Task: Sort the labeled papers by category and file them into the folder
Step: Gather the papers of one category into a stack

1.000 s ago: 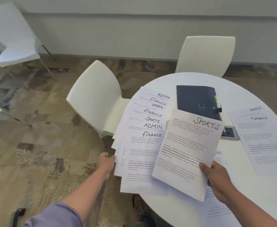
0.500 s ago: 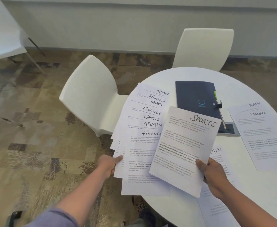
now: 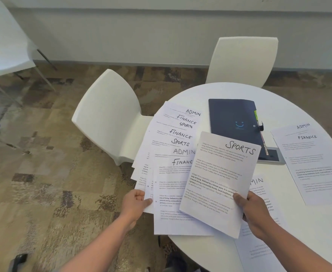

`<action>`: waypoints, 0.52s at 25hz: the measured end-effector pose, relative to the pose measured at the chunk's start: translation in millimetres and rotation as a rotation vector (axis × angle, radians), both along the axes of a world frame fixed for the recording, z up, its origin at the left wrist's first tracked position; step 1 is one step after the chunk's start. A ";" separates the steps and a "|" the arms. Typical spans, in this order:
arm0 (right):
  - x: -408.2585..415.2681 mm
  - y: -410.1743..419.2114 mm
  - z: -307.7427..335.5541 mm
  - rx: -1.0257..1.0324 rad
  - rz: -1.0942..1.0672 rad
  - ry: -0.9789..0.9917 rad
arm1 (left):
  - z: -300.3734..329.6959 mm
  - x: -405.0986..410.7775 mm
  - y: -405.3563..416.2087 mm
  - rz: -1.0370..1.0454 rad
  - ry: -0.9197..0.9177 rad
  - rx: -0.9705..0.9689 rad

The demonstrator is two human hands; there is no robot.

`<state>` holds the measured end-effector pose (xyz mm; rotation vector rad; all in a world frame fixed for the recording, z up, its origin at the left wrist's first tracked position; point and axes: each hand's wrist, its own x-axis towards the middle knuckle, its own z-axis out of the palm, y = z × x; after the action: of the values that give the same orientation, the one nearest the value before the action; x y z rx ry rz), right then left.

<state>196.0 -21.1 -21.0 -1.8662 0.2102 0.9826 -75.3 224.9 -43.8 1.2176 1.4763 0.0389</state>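
Right hand (image 3: 256, 214) is pinching the SPORTS sheet (image 3: 218, 183) by its lower edge; left hand (image 3: 135, 203) is gripping the fanned stack (image 3: 173, 154), unsorted. Folder (image 3: 234, 120) is lying closed on the bench (image 3: 308, 222); three sheets are already lying there, nothing filed. Versus a second ago: SPORTS sheet is sliding left over the stack, grips unchanged.

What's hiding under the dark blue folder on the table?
A tablet or phone pokes out from under the folder's near right corner, lying on the table. Only its edge and part of the screen show; the rest is covered.
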 end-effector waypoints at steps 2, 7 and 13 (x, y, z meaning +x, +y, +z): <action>0.9 -2.2 1.2 0.008 0.005 0.002 | 3.4 2.1 -2.6 0.002 -0.038 0.012; -0.7 -6.3 0.5 0.023 -0.008 0.008 | -11.7 1.0 -3.1 -0.027 0.101 0.065; -4.0 -13.7 -2.2 0.011 -0.019 0.011 | -16.2 3.7 1.8 0.050 0.186 0.155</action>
<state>192.0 -34.8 -23.2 -1.8457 0.2279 0.9799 -71.6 226.8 -59.9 1.3374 1.6911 0.0775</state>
